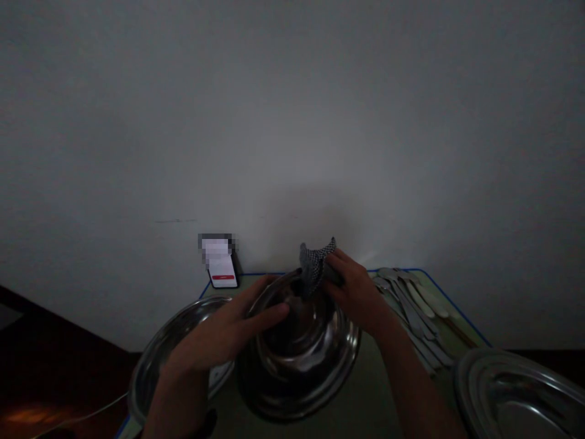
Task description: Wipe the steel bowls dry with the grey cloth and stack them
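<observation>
A shiny metal bowl [301, 366] is held up and tilted over the middle of the table. My left hand [247, 320] grips its left side, with the thumb on the near surface and the fingers behind the rim. My right hand [350, 283] is closed on a black-and-white checked cloth [313, 265] at the bowl's upper right rim. Part of the cloth lies against the rim. The fingertips of my left hand are hidden behind the bowl.
A second metal bowl [155, 360] stands at the left, partly behind my left forearm. Several spoons and other utensils [415, 311] lie at the right. Another metal bowl [516, 390] sits at the lower right. A phone [222, 262] leans on the wall behind the blue-edged table [379, 396].
</observation>
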The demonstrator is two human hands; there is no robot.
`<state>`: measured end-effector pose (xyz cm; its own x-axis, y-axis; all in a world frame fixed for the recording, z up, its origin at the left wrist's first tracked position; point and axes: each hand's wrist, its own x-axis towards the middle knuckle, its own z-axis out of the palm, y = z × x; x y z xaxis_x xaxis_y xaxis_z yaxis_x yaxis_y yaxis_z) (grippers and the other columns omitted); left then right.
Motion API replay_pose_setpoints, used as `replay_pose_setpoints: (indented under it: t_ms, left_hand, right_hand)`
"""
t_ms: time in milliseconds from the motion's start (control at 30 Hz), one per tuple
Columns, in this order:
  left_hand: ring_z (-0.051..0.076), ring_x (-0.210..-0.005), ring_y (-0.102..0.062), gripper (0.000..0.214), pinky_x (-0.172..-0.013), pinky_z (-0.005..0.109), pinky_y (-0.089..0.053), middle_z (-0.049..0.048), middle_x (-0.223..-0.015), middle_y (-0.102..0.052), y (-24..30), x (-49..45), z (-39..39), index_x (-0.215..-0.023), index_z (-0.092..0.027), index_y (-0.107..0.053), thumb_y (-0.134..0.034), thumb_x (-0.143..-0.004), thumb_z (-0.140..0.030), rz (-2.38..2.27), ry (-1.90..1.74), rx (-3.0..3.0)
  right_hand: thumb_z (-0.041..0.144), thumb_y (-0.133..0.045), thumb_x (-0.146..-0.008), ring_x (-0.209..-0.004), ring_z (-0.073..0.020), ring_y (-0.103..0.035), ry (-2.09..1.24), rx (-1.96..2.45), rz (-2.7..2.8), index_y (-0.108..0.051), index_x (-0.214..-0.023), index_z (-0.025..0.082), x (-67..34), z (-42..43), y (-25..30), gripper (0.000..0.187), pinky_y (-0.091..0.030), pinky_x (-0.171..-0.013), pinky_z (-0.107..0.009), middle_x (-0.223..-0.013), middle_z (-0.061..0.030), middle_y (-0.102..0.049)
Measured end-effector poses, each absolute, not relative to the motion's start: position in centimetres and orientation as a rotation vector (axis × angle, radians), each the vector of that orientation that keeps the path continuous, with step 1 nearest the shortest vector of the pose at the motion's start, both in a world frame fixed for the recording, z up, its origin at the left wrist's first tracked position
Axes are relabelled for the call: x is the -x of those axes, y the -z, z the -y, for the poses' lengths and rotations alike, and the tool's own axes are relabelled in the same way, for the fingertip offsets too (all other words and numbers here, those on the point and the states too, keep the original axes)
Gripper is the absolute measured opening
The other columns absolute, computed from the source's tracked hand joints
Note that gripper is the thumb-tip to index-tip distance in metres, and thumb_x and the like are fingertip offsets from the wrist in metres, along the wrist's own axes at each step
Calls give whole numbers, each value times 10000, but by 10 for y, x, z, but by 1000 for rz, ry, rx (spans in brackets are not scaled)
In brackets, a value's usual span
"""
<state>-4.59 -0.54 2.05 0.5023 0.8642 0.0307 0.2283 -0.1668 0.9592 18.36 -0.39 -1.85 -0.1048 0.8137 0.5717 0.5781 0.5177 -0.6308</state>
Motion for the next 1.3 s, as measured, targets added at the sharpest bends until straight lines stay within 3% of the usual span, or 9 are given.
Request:
replay_pose_setpoints:
  t_ms: [167,367,500,633,800,967,1067,1167,1300]
  left_hand:
    - [262,-1045,-652,319,-965,396,-471,63,-1078,-728,-24,33,5,-1103,-256,-698,-619,-822,-383,-901,-845,-1522]
    - [306,-862,-704,459,-749,391,-565,87,-810,-757,-23,35,0,-1081,-183,-702,-693,-723,-470,-951,-1184,-1241]
    - [293,-996,-672,526,-879,385,-528,74,-1008,-741,-15,34,-5,-1201,-239,-629,-694,-728,-462,-974,-1422,-1164]
    - [279,-1119,-616,519,-952,358,-488,38,-1152,-697,-8,42,-6,-1242,-313,-583,-689,-746,-424,-933,-1234,-1281]
    - [278,-1111,-620,419,-918,360,-515,51,-1138,-701,-9,44,-1,-1162,-299,-644,-675,-762,-420,-889,-943,-1383]
    - [265,-1026,-662,340,-932,378,-505,50,-1046,-734,-18,35,3,-1099,-269,-687,-687,-767,-345,-914,-961,-1375]
    - [295,-980,-674,392,-897,422,-523,76,-991,-742,-22,34,2,-1103,-224,-689,-702,-742,-375,-907,-1094,-1323]
    - [285,-968,-669,378,-887,410,-528,55,-994,-736,-22,32,0,-1058,-238,-701,-710,-724,-415,-976,-1447,-1280]
    - [244,-1165,-572,405,-1024,357,-428,6,-1179,-671,-19,26,-2,-1148,-307,-647,-684,-759,-412,-1007,-1755,-1311]
  right_hand:
    - [203,-505,-826,-861,-192,-554,-234,1133,1664,-571,-868,210,-178,-2,29,78,-447,-770,-314,-930,-52,-577]
    - [342,-442,-881,-853,-198,-557,-333,1225,1370,-559,-899,192,-169,-7,35,191,-438,-798,-336,-898,-67,-605]
    - [412,-414,-882,-825,-222,-575,-392,1377,1242,-560,-857,181,-165,-8,35,275,-435,-768,-355,-872,-93,-632]
    - [395,-440,-860,-764,-201,-562,-354,1373,1337,-541,-794,200,-181,-7,35,229,-438,-733,-335,-812,-61,-626]
    - [300,-457,-872,-741,-165,-536,-313,1246,1671,-545,-773,206,-193,3,27,163,-430,-705,-290,-798,-26,-574]
    - [283,-440,-889,-749,-169,-536,-257,1228,1716,-523,-761,210,-182,6,27,169,-420,-692,-286,-797,-28,-552]
    - [337,-422,-888,-744,-184,-554,-183,1297,1566,-531,-758,213,-175,3,32,210,-417,-676,-292,-789,-47,-585]
    - [412,-381,-899,-669,-203,-587,-241,1442,1425,-565,-731,202,-164,0,37,326,-400,-598,-292,-719,-78,-631]
    - [462,-378,-908,-608,-219,-630,-399,1550,1421,-606,-686,191,-159,0,42,417,-368,-519,-276,-640,-93,-667]
